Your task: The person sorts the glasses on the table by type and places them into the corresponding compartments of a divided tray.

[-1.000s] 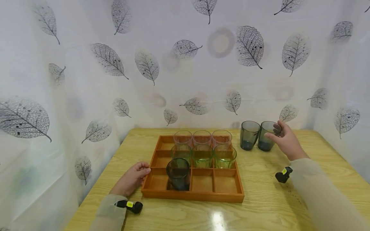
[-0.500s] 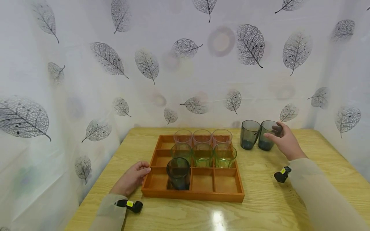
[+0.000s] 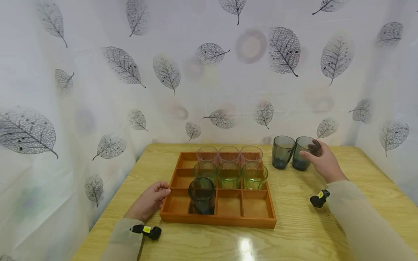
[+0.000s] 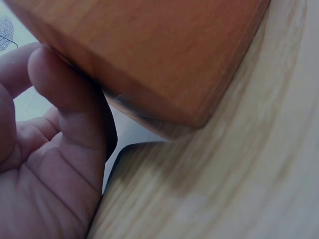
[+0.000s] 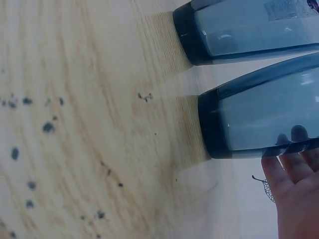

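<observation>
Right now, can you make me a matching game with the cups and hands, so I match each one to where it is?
Things:
1. dark cup in the tray
2. green cups
3. left hand
4. right hand

Places:
A. middle row of the tray
B. on a dark cup standing on the table
C. front row of the tray
D. against the tray's left edge

Pairs: 1-C, 2-A, 3-D, 4-B
</observation>
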`<move>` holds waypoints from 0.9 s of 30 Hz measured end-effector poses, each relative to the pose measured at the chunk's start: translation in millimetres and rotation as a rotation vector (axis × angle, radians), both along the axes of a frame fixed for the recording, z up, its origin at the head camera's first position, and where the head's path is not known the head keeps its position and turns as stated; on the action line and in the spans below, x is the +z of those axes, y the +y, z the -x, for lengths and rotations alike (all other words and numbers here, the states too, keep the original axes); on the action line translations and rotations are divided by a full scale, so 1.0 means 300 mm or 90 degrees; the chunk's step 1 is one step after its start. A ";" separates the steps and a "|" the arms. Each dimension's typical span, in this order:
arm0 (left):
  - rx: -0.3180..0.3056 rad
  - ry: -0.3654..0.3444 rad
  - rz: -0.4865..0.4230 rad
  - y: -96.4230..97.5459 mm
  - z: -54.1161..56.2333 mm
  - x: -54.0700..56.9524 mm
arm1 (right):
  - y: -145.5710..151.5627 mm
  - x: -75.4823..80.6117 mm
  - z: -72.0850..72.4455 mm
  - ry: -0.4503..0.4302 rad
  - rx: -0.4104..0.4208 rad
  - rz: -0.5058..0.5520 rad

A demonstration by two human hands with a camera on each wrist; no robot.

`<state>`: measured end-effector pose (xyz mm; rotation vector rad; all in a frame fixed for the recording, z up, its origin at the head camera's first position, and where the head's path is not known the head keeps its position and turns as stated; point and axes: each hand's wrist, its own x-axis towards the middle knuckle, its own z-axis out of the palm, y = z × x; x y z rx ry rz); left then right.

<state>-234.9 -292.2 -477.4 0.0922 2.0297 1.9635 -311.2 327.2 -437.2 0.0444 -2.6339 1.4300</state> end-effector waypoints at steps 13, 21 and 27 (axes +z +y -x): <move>0.000 0.000 -0.004 0.002 -0.008 0.013 | 0.012 -0.003 -0.052 0.015 -0.009 -0.007; 0.014 -0.004 0.006 0.002 -0.001 0.005 | 0.020 0.003 -0.099 0.019 -0.004 -0.035; 0.012 -0.003 0.007 0.000 0.007 -0.008 | 0.020 0.010 -0.130 0.037 0.011 -0.049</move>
